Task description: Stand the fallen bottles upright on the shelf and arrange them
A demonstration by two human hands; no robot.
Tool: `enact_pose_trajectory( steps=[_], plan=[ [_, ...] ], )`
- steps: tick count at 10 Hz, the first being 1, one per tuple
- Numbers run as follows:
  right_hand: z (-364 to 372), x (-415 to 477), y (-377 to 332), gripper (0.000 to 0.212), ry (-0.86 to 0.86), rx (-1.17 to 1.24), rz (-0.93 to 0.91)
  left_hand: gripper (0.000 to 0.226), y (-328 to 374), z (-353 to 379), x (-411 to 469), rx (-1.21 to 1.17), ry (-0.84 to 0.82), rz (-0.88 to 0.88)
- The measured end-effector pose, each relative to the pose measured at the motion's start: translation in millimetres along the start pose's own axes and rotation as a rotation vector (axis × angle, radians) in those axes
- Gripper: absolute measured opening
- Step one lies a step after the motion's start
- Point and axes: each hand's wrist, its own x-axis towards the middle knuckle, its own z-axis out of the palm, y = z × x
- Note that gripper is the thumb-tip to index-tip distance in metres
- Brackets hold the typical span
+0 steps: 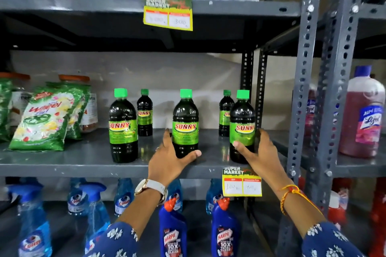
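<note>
Three large dark Sunny bottles with green caps stand upright along the front of the grey middle shelf (73, 162): a left bottle (122, 127), a middle bottle (185, 125) and a right bottle (242, 127). Two smaller Sunny bottles stand behind them, one at back left (144, 113) and one at back right (225, 113). My left hand (169, 158) wraps around the base of the middle bottle. My right hand (259, 152) grips the lower part of the right bottle, thumb across its front. No bottle lies on its side.
Green detergent packets (43, 119) lean at the shelf's left. A grey perforated upright (302, 89) stands right of the right bottle, with a pink Lizol bottle (363, 115) beyond. Blue spray bottles (33, 225) and Harpic bottles (173, 231) fill the shelf below. A price tag (242, 182) hangs on the edge.
</note>
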Motion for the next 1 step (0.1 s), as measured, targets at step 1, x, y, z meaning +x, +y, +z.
enact_pose_trajectory(
  steps=[1],
  plan=[
    [-5.3,1.5,-21.8,0.077,0.125,-0.181,-0.174,0.097,-2.5,-18.2,7.0,0.044,0.180,0.201]
  ],
)
